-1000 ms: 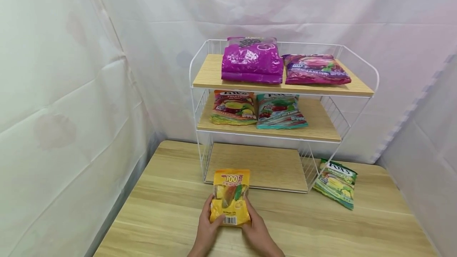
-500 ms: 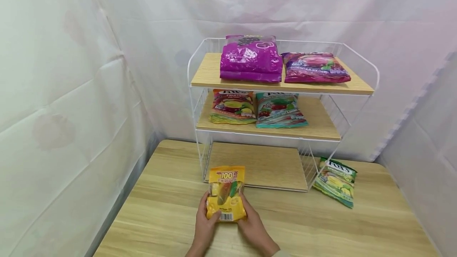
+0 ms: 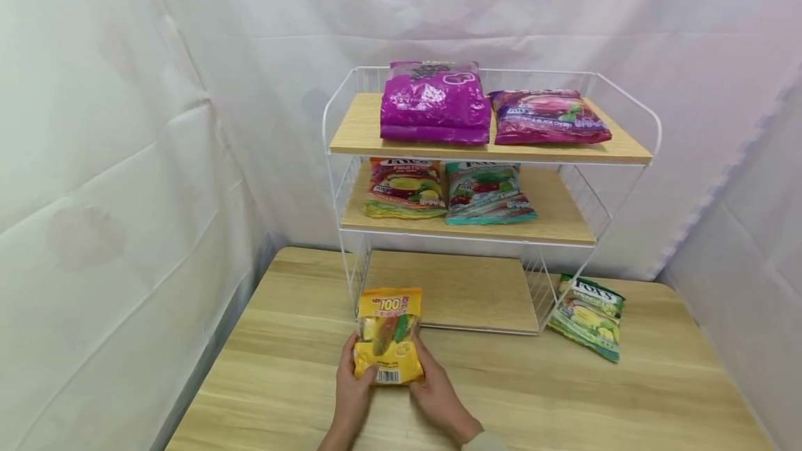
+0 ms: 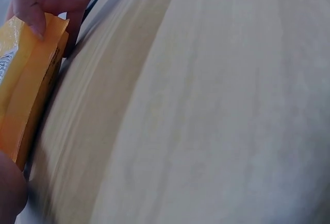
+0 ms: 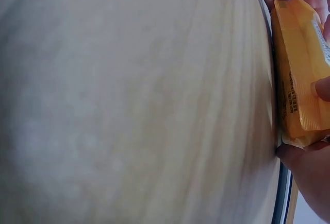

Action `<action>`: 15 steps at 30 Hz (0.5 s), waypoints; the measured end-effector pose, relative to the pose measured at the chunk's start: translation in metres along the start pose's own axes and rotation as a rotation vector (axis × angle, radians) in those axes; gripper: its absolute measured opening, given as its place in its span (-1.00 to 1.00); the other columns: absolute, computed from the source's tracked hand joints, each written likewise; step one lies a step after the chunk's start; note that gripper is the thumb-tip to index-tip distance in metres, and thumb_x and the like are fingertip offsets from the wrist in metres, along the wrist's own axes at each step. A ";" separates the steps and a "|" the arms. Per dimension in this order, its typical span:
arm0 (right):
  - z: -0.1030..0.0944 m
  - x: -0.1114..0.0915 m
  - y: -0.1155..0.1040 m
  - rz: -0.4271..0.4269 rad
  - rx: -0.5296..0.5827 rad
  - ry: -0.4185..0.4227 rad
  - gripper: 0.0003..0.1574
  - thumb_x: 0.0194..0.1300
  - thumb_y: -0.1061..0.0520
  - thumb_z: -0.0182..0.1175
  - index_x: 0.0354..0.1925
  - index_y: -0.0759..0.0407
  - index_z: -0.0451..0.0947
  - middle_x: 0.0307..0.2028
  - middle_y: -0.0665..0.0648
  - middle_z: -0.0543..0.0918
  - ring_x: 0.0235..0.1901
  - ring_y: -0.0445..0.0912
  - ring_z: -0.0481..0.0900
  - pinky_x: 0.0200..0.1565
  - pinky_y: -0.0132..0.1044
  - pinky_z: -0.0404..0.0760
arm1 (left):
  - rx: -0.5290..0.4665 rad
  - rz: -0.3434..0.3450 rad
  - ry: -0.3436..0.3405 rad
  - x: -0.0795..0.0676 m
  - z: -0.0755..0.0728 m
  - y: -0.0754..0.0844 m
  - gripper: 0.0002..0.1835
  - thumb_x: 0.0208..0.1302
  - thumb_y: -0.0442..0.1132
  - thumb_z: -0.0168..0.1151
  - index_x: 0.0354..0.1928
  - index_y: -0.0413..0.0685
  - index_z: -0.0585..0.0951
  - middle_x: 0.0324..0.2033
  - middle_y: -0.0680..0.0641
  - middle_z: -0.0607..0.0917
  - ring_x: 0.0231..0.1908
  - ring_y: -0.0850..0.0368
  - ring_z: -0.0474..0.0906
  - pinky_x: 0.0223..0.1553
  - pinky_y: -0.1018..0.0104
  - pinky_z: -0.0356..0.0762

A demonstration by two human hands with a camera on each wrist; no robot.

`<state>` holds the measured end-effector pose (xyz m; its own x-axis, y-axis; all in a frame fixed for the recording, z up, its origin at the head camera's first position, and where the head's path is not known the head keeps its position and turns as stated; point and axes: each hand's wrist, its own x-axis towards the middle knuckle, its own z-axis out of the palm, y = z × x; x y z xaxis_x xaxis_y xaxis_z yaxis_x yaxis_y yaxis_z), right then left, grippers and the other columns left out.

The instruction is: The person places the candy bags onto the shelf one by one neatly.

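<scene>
Both hands grip a yellow candy bag (image 3: 390, 339) marked "100", with mango pictures and a barcode near its lower edge. My left hand (image 3: 352, 385) holds its left side, the thumb lying over the front. On the right side my right hand (image 3: 435, 390) has its thumb at the bottom corner. In the left wrist view the bag's orange end (image 4: 36, 80) shows between the two hands, close to the table. The right wrist view has the same orange end (image 5: 299, 69) with fingers around it; fingers behind the bag are mostly hidden.
A white wire rack with wooden shelves (image 3: 451, 291) stands behind the hands. Its top shelf bears a purple bag (image 3: 435, 104) and a berry bag (image 3: 548, 117); the middle one bears a red-yellow bag (image 3: 404, 188) and a teal bag (image 3: 487, 193). A green bag (image 3: 589, 317) lies right of the rack.
Both hands and the yellow candy bag have shifted left and slightly up in the head view, toward the rack's left front corner. The grip looks the same; the camera has moved a little.
</scene>
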<state>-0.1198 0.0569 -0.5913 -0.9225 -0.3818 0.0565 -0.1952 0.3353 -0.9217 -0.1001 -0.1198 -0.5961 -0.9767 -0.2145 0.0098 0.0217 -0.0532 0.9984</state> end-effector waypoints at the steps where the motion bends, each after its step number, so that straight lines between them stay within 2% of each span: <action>1: 0.000 0.000 -0.001 -0.002 -0.006 -0.004 0.24 0.01 0.56 0.03 0.52 -0.10 -0.20 0.47 0.03 -0.03 0.41 0.03 0.00 0.33 -0.02 0.07 | -0.008 0.000 0.002 0.000 -0.001 0.000 -0.22 0.23 -0.51 0.09 0.46 -0.12 0.04 0.39 -0.21 0.18 0.30 -0.05 0.23 0.09 0.52 0.37; 12: 0.001 0.008 -0.002 0.026 -0.015 -0.014 0.19 0.04 0.50 0.03 0.52 -0.04 -0.20 0.47 0.04 -0.03 0.41 -0.02 0.00 0.35 -0.03 0.07 | 0.005 0.013 -0.003 0.009 -0.004 0.000 -0.23 0.21 -0.52 0.05 0.46 -0.07 0.07 0.42 -0.16 0.15 0.32 -0.01 0.17 0.15 0.52 0.29; 15: 0.000 0.012 0.000 0.023 0.002 -0.015 0.20 0.06 0.51 0.03 0.52 -0.09 -0.22 0.47 -0.01 -0.05 0.41 -0.03 -0.02 0.34 -0.05 0.07 | 0.066 0.005 -0.004 0.014 -0.005 0.001 -0.22 0.21 -0.47 0.08 0.47 -0.04 0.08 0.42 -0.14 0.15 0.34 0.02 0.14 0.17 0.54 0.22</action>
<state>-0.1305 0.0527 -0.5908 -0.9217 -0.3868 0.0294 -0.1733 0.3428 -0.9233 -0.1125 -0.1272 -0.5955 -0.9775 -0.2103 0.0151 0.0128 0.0123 0.9998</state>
